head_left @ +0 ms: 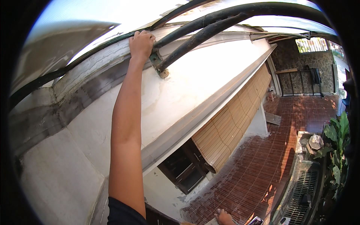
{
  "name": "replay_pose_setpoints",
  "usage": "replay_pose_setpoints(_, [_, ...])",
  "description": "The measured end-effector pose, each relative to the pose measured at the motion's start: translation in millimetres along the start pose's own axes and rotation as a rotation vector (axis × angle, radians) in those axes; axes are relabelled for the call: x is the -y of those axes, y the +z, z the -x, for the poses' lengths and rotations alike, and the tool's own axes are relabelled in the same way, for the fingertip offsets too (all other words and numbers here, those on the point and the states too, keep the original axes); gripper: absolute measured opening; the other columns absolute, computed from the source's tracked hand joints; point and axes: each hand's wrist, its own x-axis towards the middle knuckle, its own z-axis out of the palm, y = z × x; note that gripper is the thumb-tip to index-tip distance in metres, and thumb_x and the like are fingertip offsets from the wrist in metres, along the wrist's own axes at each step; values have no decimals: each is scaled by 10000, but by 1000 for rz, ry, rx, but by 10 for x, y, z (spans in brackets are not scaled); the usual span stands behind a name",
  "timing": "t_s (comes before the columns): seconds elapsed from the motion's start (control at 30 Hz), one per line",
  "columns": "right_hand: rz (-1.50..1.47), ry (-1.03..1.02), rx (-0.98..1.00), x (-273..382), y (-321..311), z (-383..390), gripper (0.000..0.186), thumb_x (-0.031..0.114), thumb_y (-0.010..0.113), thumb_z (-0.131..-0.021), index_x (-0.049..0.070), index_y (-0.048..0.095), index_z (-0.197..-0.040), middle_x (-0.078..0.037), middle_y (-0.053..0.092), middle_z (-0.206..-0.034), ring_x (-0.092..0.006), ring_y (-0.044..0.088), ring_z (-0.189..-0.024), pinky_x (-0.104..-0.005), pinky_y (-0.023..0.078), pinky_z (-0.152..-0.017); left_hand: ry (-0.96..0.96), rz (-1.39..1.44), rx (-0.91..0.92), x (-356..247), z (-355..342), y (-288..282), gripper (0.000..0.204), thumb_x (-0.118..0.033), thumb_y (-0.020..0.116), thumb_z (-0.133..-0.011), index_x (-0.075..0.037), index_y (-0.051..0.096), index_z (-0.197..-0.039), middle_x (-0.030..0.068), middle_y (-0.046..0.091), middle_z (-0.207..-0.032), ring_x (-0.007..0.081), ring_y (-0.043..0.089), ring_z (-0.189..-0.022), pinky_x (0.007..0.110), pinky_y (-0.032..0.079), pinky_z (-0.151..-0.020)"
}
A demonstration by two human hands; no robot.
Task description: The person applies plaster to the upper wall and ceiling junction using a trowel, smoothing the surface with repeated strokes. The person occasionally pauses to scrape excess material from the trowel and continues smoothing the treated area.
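Observation:
My left hand (141, 44) is raised at the end of a stretched arm, its fingers curled over the top edge of the wall ledge (112, 51), where a dark roof bar (77, 62) runs along. Just right of it, a bracket (155, 60) fixes two thick black metal pipes (198, 40) to the white wall. Low in the picture, my right hand (225, 217) shows only in part, fingers bent; what it grips is cut off by the lower edge. A small phone-like object (256, 221) appears beside it.
Below the wall hangs a bamboo blind (228, 127), over a dark-framed window (183, 167). Far down lies a red-brown tiled floor (243, 168). A metal mesh bench (300, 183) and leafy plants (339, 138) stand at right; a black gate (300, 82) is at the back.

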Motion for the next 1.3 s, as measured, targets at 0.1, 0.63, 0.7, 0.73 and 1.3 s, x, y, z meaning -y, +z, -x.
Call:
replay_pose_setpoints(0.1, [37, -66, -40, -69, 98, -51, 478, 511, 437, -1005, 125, 461, -1287, -276, 616, -1119, -524, 621, -983, -643, 481, -847, -8, 92, -86, 33, 18, 50, 261, -340, 585, -949, -160, 768, -998, 16, 692, -1049, 248, 592, -1065, 419, 432, -933])
replay_pose_setpoints(0.63, [25, -11, 26, -28, 46, -55, 490, 508, 438, -1006, 122, 464, -1306, -281, 609, -1158, -513, 614, -1033, -630, 483, -867, -49, 466, -417, 68, -28, -23, 161, -251, 657, -937, -128, 753, -975, 74, 693, -984, 285, 623, -971, 400, 509, -840])
replay_pose_setpoints(0.7, [20, 26, 58, 8, 2, -28, 493, 506, 443, -1004, 122, 465, -1311, -280, 602, -1178, -510, 609, -1050, -627, 484, -872, 21, 425, -336, 93, 15, -81, 184, -260, 664, -930, -104, 753, -970, 79, 698, -988, 283, 627, -985, 408, 511, -843])
replay_pose_setpoints(0.73, [3, 26, 59, 24, -15, -11, 496, 506, 445, -1003, 120, 464, -1312, -279, 600, -1184, -508, 608, -1055, -626, 485, -873, 41, 398, -295, 105, 70, -103, 188, -258, 665, -929, -97, 753, -967, 80, 700, -990, 282, 628, -991, 410, 514, -839])
replay_pose_setpoints(1.3, [92, -49, 73, 6, -11, -73, 611, 518, 495, -986, -42, 435, -1221, -323, 617, -1158, -506, 623, -1072, -569, 502, -925, 418, 478, -89, -337, 1344, -307, 241, -176, 780, -830, -109, 738, -1057, 32, 723, -982, 221, 637, -972, 373, 532, -849])
